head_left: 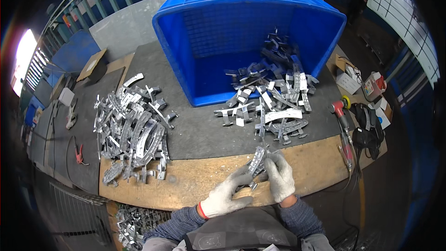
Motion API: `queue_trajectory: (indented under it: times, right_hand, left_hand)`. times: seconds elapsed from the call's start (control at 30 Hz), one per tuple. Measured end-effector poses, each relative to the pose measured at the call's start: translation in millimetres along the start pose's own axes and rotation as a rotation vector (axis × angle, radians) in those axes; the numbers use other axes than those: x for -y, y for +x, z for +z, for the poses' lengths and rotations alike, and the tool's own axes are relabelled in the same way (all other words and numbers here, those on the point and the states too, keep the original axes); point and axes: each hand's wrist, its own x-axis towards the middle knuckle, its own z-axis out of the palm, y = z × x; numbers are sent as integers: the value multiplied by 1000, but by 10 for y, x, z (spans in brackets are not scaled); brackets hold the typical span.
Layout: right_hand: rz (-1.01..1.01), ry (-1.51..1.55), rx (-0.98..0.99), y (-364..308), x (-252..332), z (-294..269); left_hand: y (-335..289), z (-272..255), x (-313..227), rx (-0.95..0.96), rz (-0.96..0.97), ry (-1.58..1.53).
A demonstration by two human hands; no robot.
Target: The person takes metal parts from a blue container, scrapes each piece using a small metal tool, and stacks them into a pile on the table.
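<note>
Both hands wear white knit gloves. The left hand has a glove with a red band at the wrist, and the right hand has one too, a bit grey with dirt. The sleeves are blue-grey checked cloth. A dark grey apron covers the front.

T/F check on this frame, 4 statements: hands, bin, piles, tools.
1. Both gloved hands, left hand and right hand, hold one metal bracket. True.
2. The blue bin stands upright, opening up. False: it lies tipped, parts spilling out.
3. A second parts pile lies to the person's left. True.
4. The red-handled power tool lies on the left. False: it lies at the right edge.
</note>
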Motion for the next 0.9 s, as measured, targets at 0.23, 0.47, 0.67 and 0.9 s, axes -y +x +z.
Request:
queue_trajectory:
  times: [0.23, 0.47, 0.67, 0.9]
  right_hand:
    - [-448, -379, 84, -184, -33, 158]
    - [-720, -518, 33, -317, 76, 228]
    - [-177, -141, -60, -411, 111, 238]
    - [-752, -584, -64, -241, 248, -52]
  left_hand:
    - [40, 57, 144, -160, -311, -180]
    - [-88, 108, -34, -266, -294, -20]
    - [-79, 123, 149, -474, 3, 342]
    - [48, -41, 172, -603, -354, -840]
